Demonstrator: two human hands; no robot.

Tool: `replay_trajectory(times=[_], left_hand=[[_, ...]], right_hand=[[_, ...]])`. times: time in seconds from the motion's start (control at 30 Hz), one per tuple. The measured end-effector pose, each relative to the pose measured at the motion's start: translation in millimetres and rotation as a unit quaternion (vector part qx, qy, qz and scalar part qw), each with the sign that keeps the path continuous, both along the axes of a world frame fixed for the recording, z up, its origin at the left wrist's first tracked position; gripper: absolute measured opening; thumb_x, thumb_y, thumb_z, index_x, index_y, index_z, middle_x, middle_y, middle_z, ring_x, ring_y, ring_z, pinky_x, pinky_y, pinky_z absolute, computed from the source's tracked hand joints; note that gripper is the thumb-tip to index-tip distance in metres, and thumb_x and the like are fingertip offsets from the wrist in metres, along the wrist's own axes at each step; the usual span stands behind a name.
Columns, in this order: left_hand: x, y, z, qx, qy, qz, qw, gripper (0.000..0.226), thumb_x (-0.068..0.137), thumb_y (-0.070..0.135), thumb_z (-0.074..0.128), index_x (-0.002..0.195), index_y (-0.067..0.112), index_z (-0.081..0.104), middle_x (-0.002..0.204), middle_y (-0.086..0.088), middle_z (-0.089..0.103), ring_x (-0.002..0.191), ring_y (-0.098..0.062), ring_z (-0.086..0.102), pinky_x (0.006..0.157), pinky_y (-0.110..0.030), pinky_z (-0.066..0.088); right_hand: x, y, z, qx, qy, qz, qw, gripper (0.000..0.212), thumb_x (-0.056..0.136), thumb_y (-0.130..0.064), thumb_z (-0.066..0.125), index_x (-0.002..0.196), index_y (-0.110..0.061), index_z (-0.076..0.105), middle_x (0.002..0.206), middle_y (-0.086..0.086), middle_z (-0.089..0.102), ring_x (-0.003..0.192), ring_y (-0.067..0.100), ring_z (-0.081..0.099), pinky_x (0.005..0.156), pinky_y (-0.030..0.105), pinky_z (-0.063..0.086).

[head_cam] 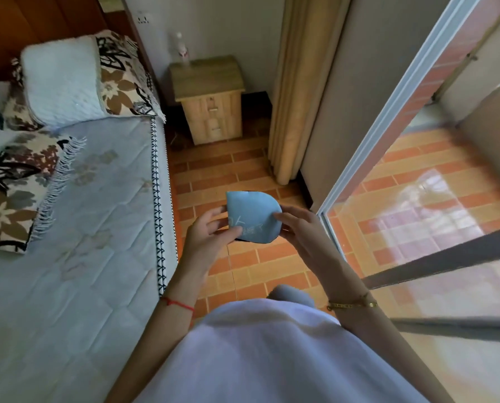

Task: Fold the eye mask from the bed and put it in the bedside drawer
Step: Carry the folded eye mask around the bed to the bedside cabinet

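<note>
While folded, eye mask [253, 216] pinched between left hand [206, 238], right hand [304, 231]

White garment [272, 359], red string bracelet [176, 303], gold bracelet [352, 304].

Light-blue eye mask [253, 216] folded in half, drawer [213, 109] shut.

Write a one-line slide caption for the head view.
Both hands, left and right, hold the folded blue eye mask beside the bed.
</note>
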State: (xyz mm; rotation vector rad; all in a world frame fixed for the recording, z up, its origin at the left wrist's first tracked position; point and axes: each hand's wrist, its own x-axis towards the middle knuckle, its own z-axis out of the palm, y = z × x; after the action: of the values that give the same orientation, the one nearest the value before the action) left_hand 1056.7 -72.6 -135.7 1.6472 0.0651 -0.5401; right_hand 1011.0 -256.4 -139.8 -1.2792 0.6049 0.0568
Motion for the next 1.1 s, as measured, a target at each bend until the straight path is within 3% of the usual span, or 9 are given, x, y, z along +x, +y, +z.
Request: replay_trajectory(times=[0.13,0.27,0.43,0.57,0.7,0.77,0.87,1.0,1.1], left_hand=[[53.5,-6.6,-4.2,0.005,0.003,0.003,1.000,0.053,0.077,0.010,0.075,0.125,0.021,0.057,0.108,0.002,0.074,0.102,-0.012,0.069,0.084,-0.027,0.056],[106.6,-17.8,-12.5,0.001,0.003,0.025,1.000,0.046,0.078,0.006,0.074,0.113,0.029,0.056,0.095,0.012,0.073,0.085,0.003,0.070,0.066,-0.009,0.052],[188.5,-37.2,-20.8,-0.003,0.014,0.057,0.998,0.048,0.077,0.007,0.075,0.115,0.028,0.055,0.105,0.007,0.073,0.099,-0.009,0.069,0.081,-0.024,0.056],[262.0,-57.9,-20.4,0.012,0.024,0.082,0.996,0.061,0.073,0.017,0.080,0.126,0.027,0.052,0.111,0.006,0.071,0.106,-0.013,0.066,0.092,-0.035,0.053],[340.0,-81.8,-13.1,0.011,0.031,0.098,0.995,0.070,0.071,0.019,0.081,0.133,0.023,0.050,0.109,0.008,0.069,0.107,-0.014,0.065,0.097,-0.039,0.051],[378.5,-93.4,-8.6,0.001,0.031,0.107,0.994,0.070,0.072,0.014,0.080,0.134,0.021,0.050,0.111,0.006,0.069,0.106,-0.012,0.065,0.096,-0.037,0.051],[429.0,-106.4,-3.6,-0.010,0.031,0.129,0.991,0.064,0.073,0.011,0.079,0.130,0.022,0.052,0.105,0.010,0.069,0.096,-0.003,0.067,0.088,-0.028,0.053],[487.8,-117.8,-3.3,-0.026,0.024,0.158,0.987,0.049,0.075,0.005,0.076,0.113,0.027,0.056,0.092,0.011,0.072,0.076,0.007,0.069,0.068,-0.015,0.054],[528.5,-125.1,-3.6,-0.030,0.026,0.173,0.984,0.044,0.076,0.001,0.075,0.111,0.023,0.058,0.089,0.010,0.073,0.075,0.007,0.069,0.063,-0.012,0.053]], right_hand=[[56.0,-8.1,-5.8,-0.006,0.013,0.003,1.000,0.025,0.088,-0.011,0.059,0.112,-0.005,0.067,0.107,0.010,0.068,0.102,0.024,0.064,0.090,0.036,0.054],[115.9,-18.9,-14.4,0.007,0.012,0.011,1.000,0.019,0.086,-0.007,0.061,0.103,-0.007,0.069,0.096,0.006,0.071,0.091,0.020,0.067,0.077,0.029,0.056],[209.1,-39.9,-19.7,0.008,0.012,0.037,0.999,0.021,0.087,-0.006,0.060,0.105,-0.005,0.069,0.096,0.008,0.070,0.089,0.019,0.066,0.072,0.024,0.054],[292.9,-62.9,-15.9,-0.010,0.017,0.065,0.998,0.024,0.088,-0.007,0.059,0.110,-0.001,0.067,0.101,0.013,0.066,0.093,0.023,0.062,0.082,0.035,0.054],[378.1,-88.5,-11.7,-0.013,0.005,0.081,0.997,0.014,0.088,-0.009,0.060,0.096,-0.010,0.071,0.095,0.009,0.068,0.089,0.019,0.063,0.072,0.025,0.054],[419.2,-100.0,-12.4,-0.004,0.006,0.090,0.996,0.013,0.087,-0.010,0.061,0.093,-0.013,0.072,0.099,0.010,0.069,0.095,0.022,0.064,0.080,0.032,0.054],[475.1,-112.6,-16.3,-0.003,0.004,0.107,0.994,0.015,0.085,-0.013,0.063,0.087,-0.019,0.076,0.100,0.007,0.071,0.101,0.027,0.064,0.087,0.042,0.052],[539.7,-119.0,-16.7,-0.005,0.008,0.112,0.994,0.020,0.084,-0.015,0.063,0.081,-0.029,0.078,0.093,-0.001,0.075,0.099,0.022,0.067,0.078,0.032,0.053],[581.6,-125.0,-19.1,-0.003,0.019,0.111,0.994,0.014,0.084,-0.014,0.064,0.084,-0.021,0.076,0.097,0.004,0.073,0.100,0.025,0.066,0.082,0.035,0.053]])
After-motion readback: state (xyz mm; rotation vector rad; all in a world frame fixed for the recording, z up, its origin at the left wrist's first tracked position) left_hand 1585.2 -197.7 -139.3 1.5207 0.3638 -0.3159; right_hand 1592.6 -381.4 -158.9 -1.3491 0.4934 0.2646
